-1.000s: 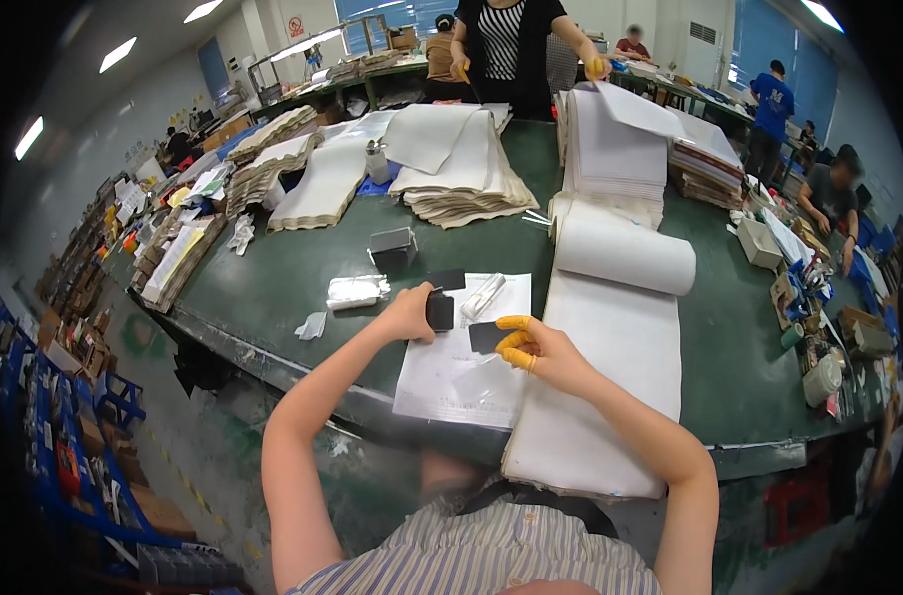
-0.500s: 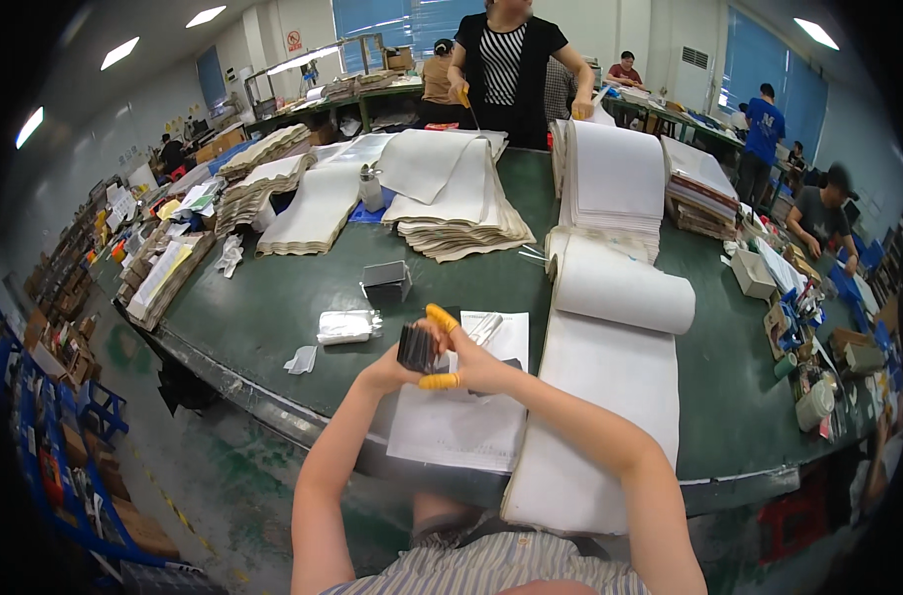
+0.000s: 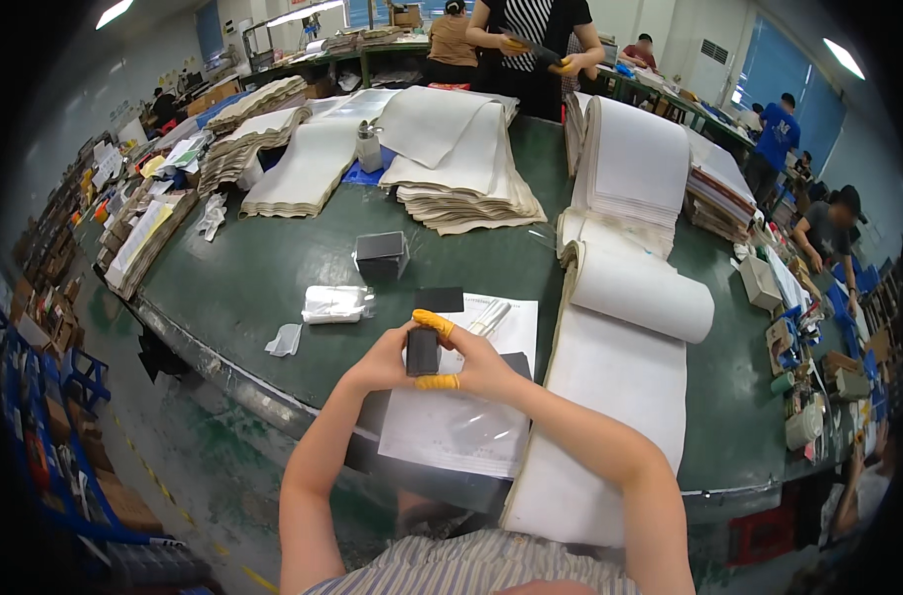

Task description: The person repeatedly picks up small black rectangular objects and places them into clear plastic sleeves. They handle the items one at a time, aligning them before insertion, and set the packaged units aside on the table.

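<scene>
Between my two hands stands a small stack of black rectangular pieces [image 3: 423,352]. My left hand [image 3: 380,361] grips its left side. My right hand [image 3: 479,363], with yellow finger covers on two fingers, closes round the right side. Just beyond them lies a flat black piece [image 3: 439,299]. Below the hands is a printed white sheet [image 3: 450,436], with a clear plastic sleeve [image 3: 490,318] on its far part. Another dark piece [image 3: 516,365] shows partly behind my right hand. Farther off sit a second black stack [image 3: 380,256] and a clear plastic bundle [image 3: 337,304].
A long white layered sheet [image 3: 610,416] with a rolled end runs along my right. Thick paper piles [image 3: 461,198] and a spray bottle [image 3: 368,149] stand farther back on the green table [image 3: 243,288]. A crumpled white scrap [image 3: 285,340] lies left. A person works across the table.
The black pieces, fanned and tilted before, are now squared up and upright in my hands. A flat black piece now shows beyond them. The person opposite now holds a dark piece in both hands.
</scene>
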